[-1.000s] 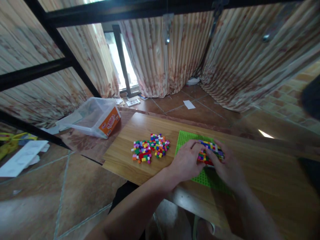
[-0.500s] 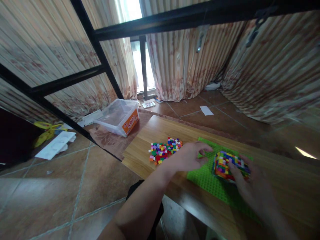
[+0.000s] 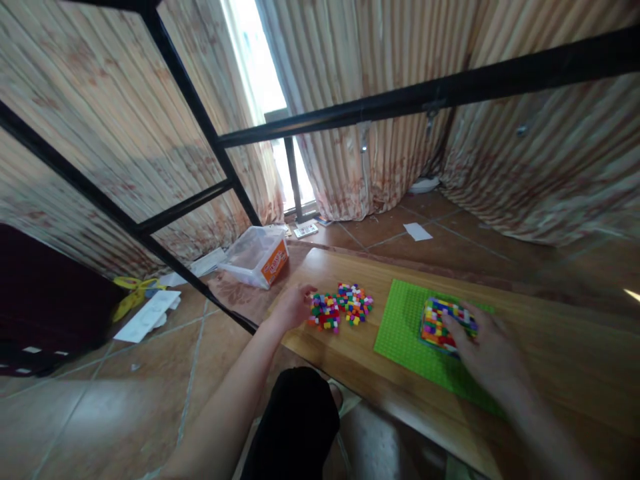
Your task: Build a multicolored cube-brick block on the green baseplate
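The left hand (image 3: 295,305) lies on the pale wooden tabletop (image 3: 550,363) at the nine o'clock edge of a loose heap of small plastic bricks in red, yellow, green, blue and pink (image 3: 343,307); its fingers are loosely curled and touch the nearest bricks, but the picture is too small to tell whether one is pinched between them. The right hand (image 3: 487,350) rests on a squat block built of many-coloured bricks (image 3: 440,320); its fingers lie stretched over the block's five o'clock side, and I cannot tell whether the thumb closes round it, since it is hidden.

The block stands on a flat bright green studded baseplate (image 3: 403,327), toward the plate's two o'clock part; the heap lies just beside the plate, at its nine o'clock, apart from it. A clear plastic box with an orange label (image 3: 257,253) sits on the cloth-covered surface at ten o'clock from the heap, well apart.

The step in hand looks to be fetching a brick: one hand is at the heap while the other steadies the build. Judging by how small the bricks are and how closely they lie, lifting one out calls for a fine fingertip pinch on a brick at the heap's edge, so that its neighbours are not dragged along; the block calls for a firm, level hold against the plate.
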{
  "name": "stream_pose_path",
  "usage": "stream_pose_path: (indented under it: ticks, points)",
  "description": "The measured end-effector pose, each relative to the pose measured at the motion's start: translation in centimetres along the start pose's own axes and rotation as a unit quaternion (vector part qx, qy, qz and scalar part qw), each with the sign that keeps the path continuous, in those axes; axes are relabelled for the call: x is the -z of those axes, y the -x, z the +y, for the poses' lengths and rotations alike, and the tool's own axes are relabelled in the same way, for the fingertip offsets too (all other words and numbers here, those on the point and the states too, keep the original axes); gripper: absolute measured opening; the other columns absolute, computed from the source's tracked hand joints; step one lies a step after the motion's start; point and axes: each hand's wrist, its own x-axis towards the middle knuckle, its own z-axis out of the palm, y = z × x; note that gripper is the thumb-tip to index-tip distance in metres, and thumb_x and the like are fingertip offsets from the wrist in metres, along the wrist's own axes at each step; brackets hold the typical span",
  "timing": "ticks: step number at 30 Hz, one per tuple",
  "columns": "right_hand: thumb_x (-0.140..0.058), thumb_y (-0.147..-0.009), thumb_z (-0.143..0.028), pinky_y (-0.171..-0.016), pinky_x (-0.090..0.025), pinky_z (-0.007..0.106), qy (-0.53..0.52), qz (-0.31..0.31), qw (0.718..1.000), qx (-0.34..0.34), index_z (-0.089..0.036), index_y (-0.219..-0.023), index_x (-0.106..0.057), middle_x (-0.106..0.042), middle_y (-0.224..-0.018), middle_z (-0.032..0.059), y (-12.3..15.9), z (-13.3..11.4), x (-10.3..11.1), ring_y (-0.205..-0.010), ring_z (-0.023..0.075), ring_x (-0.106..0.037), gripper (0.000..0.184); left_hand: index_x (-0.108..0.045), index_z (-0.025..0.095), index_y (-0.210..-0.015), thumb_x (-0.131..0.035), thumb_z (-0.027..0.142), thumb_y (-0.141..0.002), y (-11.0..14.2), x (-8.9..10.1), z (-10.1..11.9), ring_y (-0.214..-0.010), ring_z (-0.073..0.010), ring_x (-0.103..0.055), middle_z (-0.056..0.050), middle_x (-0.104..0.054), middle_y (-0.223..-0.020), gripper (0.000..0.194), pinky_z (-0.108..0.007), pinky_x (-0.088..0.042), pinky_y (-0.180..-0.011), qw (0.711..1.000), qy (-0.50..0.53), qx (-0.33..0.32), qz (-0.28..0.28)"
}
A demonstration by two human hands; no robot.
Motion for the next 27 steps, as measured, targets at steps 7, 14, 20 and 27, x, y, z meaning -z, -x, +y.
stream_pose_path:
  ticks: [7, 14, 20, 27]
  points:
    - [-0.037, -0.090, -0.058, -0.098, -0.046, 0.049, 0.000, 0.010, 1.000, -0.007, -0.011, -0.126, -0.059, -0.063, -0.111, 0.0194, -0.1, -0.3, -0.7, -0.109, 0.0333, -0.058, 0.063, -0.071, 0.020, -0.112, -0.048, 0.018, -0.093, 0.8, -2.5, -0.6, -0.095, -0.0192, -0.064, -0.009, -0.068, -0.104, 0.030, -0.031, -0.050, -0.087, 0.995, -0.071, -0.063, 0.025]
    - [-0.040, -0.092, -0.051, -0.098, -0.046, 0.048, 0.005, 0.015, 1.000, -0.010, -0.010, -0.127, -0.058, -0.063, -0.115, 0.0201, -0.1, -0.8, -0.8, -0.108, 0.0312, -0.059, 0.057, -0.070, 0.016, -0.093, -0.047, 0.018, -0.094, 0.8, -3.7, -0.3, -0.091, -0.0189, -0.063, -0.009, -0.066, -0.097, 0.023, -0.029, -0.047, -0.082, 0.993, -0.088, -0.032, 0.065]
    - [-0.042, -0.093, -0.047, -0.100, -0.044, 0.046, -0.022, 0.014, 1.000, -0.013, -0.009, -0.127, -0.058, -0.063, -0.118, 0.0203, 0.0, -1.3, -0.5, -0.110, 0.0305, -0.058, 0.053, -0.061, 0.015, -0.083, -0.052, 0.013, -0.085, 1.5, -2.8, 1.6, -0.082, -0.0200, -0.061, -0.006, -0.064, -0.083, 0.010, -0.030, -0.046, -0.075, 0.991, -0.028, -0.022, 0.126]
    - [-0.042, -0.094, -0.046, -0.100, -0.044, 0.045, -0.051, 0.002, 0.998, -0.027, -0.013, -0.128, -0.059, -0.063, -0.119, 0.0184, 0.1, -1.6, 0.2, -0.111, 0.0290, -0.058, 0.050, -0.062, 0.018, -0.080, -0.056, 0.019, -0.084, 3.6, -6.4, 10.1, -0.071, -0.0136, -0.058, 0.000, -0.062, -0.075, 0.007, -0.024, -0.045, -0.067, 0.962, 0.217, -0.132, 0.099]
